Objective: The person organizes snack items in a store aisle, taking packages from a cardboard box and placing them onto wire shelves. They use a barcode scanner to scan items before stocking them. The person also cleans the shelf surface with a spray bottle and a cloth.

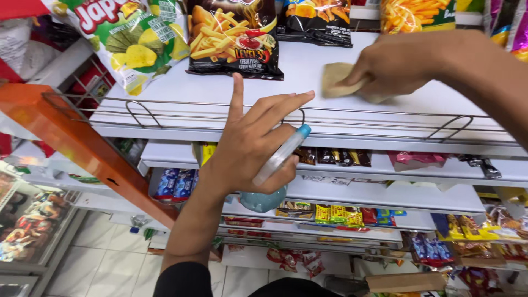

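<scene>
Head camera, looking down at a shop's snack shelving. The left hand (250,146) is raised in front of the top white shelf (308,77). Its grip is loose: the index and middle fingers are stretched out straight, while the palm and lower fingers hold a spray bottle (275,173), pale blue at the bulb below the hand, with a clear neck and a blue tip that points up to the right. The right hand (399,66) reaches in from the right and rests on the shelf surface, its fingers closed down on a tan cloth (336,78) that lies flat against the bare white board. Behind the cloth, at the back of the shelf, snack bags lean in a row: a black bag of fries (234,36) and a green and white chip bag (129,38) to its left. A wire rail (165,104) runs along the shelf's front edge. Lower shelves carry small packets. An orange beam (77,146) slants across the left side.
</scene>
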